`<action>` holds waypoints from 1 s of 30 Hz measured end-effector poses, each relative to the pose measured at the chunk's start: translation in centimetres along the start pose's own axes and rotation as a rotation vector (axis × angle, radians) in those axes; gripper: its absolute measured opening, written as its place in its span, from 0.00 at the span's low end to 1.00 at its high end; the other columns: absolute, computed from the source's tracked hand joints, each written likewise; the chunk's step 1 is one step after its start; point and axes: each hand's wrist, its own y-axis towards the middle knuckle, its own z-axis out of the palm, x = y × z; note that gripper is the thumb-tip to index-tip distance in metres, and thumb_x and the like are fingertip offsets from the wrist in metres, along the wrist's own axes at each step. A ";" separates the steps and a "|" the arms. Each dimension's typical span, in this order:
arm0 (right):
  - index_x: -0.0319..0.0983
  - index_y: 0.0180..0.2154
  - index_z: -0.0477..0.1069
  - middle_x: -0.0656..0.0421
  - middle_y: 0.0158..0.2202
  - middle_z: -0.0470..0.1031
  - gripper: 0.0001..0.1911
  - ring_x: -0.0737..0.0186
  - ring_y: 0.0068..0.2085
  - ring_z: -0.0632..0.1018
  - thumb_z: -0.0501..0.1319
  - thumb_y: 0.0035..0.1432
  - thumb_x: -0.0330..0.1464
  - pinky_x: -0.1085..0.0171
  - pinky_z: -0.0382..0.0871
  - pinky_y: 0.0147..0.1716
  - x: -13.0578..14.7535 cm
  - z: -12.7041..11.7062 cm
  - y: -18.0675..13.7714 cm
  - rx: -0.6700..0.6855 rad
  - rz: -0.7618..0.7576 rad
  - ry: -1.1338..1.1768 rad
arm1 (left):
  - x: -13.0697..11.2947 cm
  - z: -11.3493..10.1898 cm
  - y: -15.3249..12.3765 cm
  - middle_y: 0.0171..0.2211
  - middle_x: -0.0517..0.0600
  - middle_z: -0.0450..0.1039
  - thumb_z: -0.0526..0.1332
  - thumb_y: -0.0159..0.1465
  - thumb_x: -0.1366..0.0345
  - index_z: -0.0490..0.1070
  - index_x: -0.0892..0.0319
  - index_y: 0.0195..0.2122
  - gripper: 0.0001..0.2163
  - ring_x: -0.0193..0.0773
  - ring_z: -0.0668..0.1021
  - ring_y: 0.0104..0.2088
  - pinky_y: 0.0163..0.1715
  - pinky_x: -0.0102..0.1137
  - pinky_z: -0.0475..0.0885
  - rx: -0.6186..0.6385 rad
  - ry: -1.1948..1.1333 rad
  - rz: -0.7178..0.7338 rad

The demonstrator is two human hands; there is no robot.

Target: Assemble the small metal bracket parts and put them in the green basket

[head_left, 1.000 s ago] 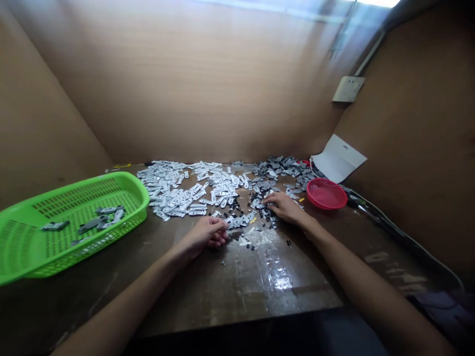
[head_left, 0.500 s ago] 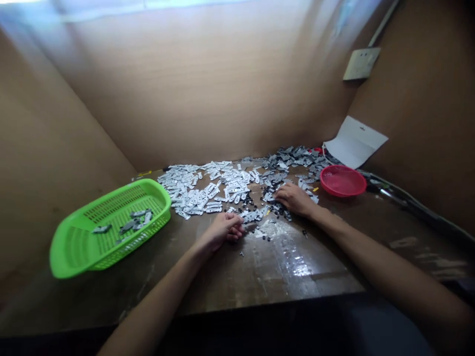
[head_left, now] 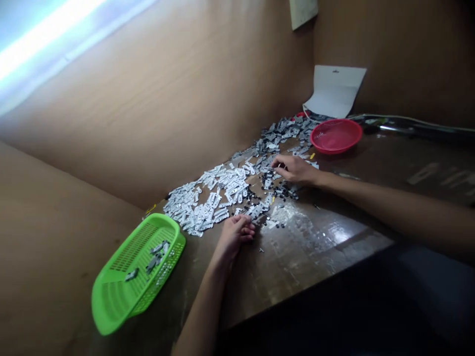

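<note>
My left hand (head_left: pixel 237 233) is closed in a pinch at the front of the pile, its fingertips beside small grey metal pieces (head_left: pixel 259 210). What it grips is too small to make out. Further back on the right, my right hand (head_left: pixel 296 169) has thumb and forefinger drawn together over the grey plates (head_left: pixel 265 162). Whatever lies between those fingertips is hidden or too small to name. Small black round parts (head_left: pixel 285 190) lie scattered just below this hand. Many flat silver plates with holes (head_left: pixel 195 207) spread out to the left.
A green plastic basket (head_left: pixel 111 309) holding several grey assembled pieces stands on the left. At the right back is a red bowl (head_left: pixel 336 137), with a white card (head_left: pixel 336 89) leaning behind it. Wooden panels (head_left: pixel 178 113) enclose the brown table (head_left: pixel 260 287).
The camera view has turned and tilted. My right hand has shifted back from the black parts to the grey plates. My left hand stays pinched at the front of the pile.
</note>
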 end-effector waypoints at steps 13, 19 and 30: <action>0.37 0.38 0.74 0.59 0.26 0.73 0.17 0.70 0.25 0.71 0.65 0.47 0.39 0.67 0.67 0.27 4.6 2.3 -0.6 0.277 0.469 0.835 | 0.0 -0.1 0.3 0.23 0.49 0.72 0.63 0.52 0.57 0.67 0.62 0.28 0.12 0.27 0.71 0.19 0.19 0.21 0.66 0.018 0.007 -0.028; 0.35 0.32 0.72 0.59 0.24 0.72 0.14 0.69 0.23 0.70 0.66 0.45 0.38 0.67 0.66 0.24 6.7 2.2 -1.5 0.273 0.462 0.746 | -0.3 0.0 0.1 0.23 0.49 0.72 0.63 0.52 0.58 0.68 0.63 0.28 0.12 0.26 0.71 0.18 0.18 0.21 0.65 0.027 -0.003 -0.023; 0.37 0.25 0.72 0.61 0.22 0.70 0.07 0.69 0.23 0.69 0.62 0.46 0.35 0.70 0.61 0.20 7.3 3.9 -2.6 0.287 0.364 0.497 | -0.4 0.2 -0.1 0.21 0.49 0.72 0.64 0.51 0.58 0.69 0.63 0.27 0.12 0.26 0.70 0.18 0.18 0.20 0.65 0.012 0.009 -0.026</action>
